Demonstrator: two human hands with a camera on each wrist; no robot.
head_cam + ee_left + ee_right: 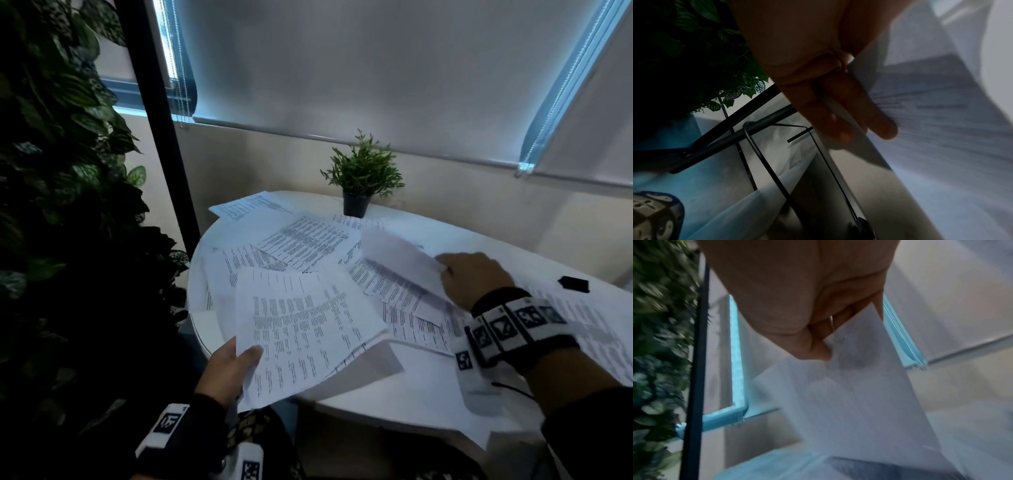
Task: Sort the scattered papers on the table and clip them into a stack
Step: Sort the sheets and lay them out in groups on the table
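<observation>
Papers being gathered, sheet by sheet

Left hand (227,371) is gripping a small sheaf (305,335) by its near corner, over the round table's (479,233) edge. Right hand (474,279) is pinching one lifted sheet (397,255) at its edge. Loose papers (301,243) are lying scattered, overlapping. They look light, floppy, slippery; edges suit gripping best.

Left hand (228,368) at the lower left, palm turned up, thumb (251,356) laid over the near corner of a white printed sheet (305,335) and fingers (875,120) beneath it, pinching it; a black wrist strap with white marker tags circles the forearm. Right hand (474,279) reaches forward at the right, knuckles up, thumb and curled fingers pinching the corner of a blurred white sheet (399,255) lifted at a tilt; a like banded strap sits on its wrist.
</observation>
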